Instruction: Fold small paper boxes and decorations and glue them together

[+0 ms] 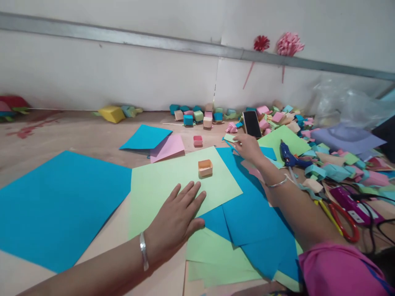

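Left hand (176,218), fingers spread and empty, on a large green sheet (160,179); right hand (249,149), farther right, fingertips at a small green slip (229,137), grasp cannot be told; slip likely light, bendable, best pinched by its edge; orange box (205,169), on the sheet, seemingly crushable.

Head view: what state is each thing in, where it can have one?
Left hand, palm down, spread
Right hand, at green paper piece, grip unclear
Orange box, open-topped, upright
Pink box, open-topped
Phone, screen dark
Glue gun, on/off unclear
Scissors, open/shut unclear
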The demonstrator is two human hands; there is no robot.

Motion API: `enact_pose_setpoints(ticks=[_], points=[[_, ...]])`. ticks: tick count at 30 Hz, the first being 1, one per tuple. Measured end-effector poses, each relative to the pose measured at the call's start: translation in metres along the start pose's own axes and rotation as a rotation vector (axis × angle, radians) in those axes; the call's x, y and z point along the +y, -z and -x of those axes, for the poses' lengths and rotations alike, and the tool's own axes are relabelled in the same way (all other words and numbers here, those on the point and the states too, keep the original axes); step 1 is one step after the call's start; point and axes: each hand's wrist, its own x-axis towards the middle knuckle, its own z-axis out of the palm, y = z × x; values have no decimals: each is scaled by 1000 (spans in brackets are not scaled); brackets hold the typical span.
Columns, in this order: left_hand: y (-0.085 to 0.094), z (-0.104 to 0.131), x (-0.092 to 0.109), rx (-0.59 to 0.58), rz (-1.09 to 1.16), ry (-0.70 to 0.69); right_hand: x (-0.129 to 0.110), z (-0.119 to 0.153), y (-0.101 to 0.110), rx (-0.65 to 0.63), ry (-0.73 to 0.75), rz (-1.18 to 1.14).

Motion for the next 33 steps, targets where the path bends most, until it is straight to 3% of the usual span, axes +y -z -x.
enact_pose_setpoints(ticks=[5,8,12,16,21,27,30,33], points=[[-1,-1,-1,5,-49,-15,64,-10,4,96,-367,95],[-1,-2,0,16,-45,-12,84,-11,-6,70,-438,58],[-1,-2,0,25,-49,-17,91,-14,-20,79,-416,-28],[-2,0,-1,33,-49,-23,93,-17,-20,154,-363,-116],[-2,1,-1,18,-46,-21,99,-22,-10,352,-351,-201],[0,0,0,2,-29,-17,108,-29,7,596,-483,-160],[0,-1,0,1,-21,-15,117,-32,20,639,-542,-123],[0,0,0,-2,-15,-12,129,-30,32,560,-569,-82]])
